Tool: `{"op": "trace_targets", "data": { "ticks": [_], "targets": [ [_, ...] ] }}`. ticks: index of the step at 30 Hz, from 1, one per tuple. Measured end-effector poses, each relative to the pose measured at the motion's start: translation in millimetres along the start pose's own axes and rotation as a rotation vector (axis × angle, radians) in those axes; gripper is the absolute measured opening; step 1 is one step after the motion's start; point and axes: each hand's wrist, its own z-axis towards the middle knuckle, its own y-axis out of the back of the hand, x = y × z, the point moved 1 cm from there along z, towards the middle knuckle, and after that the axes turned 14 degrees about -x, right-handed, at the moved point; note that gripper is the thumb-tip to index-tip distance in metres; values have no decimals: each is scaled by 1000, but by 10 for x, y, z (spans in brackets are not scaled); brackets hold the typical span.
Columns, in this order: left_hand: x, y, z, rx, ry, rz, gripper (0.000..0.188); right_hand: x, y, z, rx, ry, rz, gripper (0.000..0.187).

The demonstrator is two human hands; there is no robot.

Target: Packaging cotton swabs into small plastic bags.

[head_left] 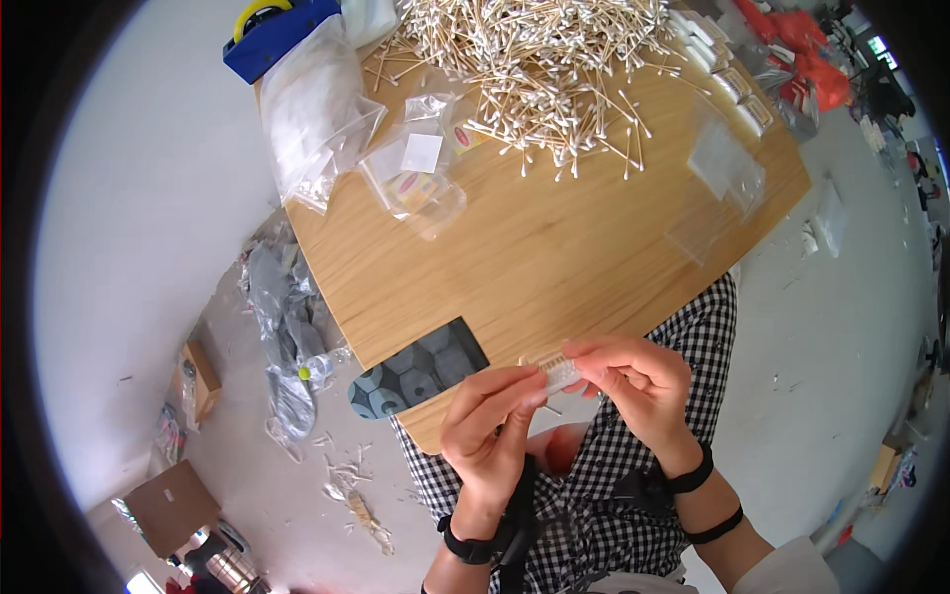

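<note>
Between my two hands, just over the near edge of the table, is a small clear plastic packet of cotton swabs [559,372]. The fingers of my left hand [490,428] pinch its left end. At its right end, my right hand [638,391] grips it between thumb and fingers. Part of the packet is hidden behind my fingertips. Beyond, a big loose heap of cotton swabs [559,84] with wooden sticks and white tips covers the far part of the table.
On the wooden table [515,257] lie a dark patterned pad [426,368], empty clear bags [727,163], a large plastic bag [312,109], and small bags with cards [416,173]. Filled packs [732,84] line the far right edge. A blue tape dispenser [277,35] stands far left.
</note>
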Motion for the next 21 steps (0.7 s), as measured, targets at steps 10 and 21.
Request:
{"op": "trace_targets", "data": {
  "ticks": [10, 21],
  "targets": [
    [63, -44, -62, -2, -246, 121, 9, -28, 59, -109, -66, -127, -20, 4],
    [-388, 434, -490, 126, -30, -7, 54, 382, 85, -699, -102, -196, 168, 14]
  ]
}}
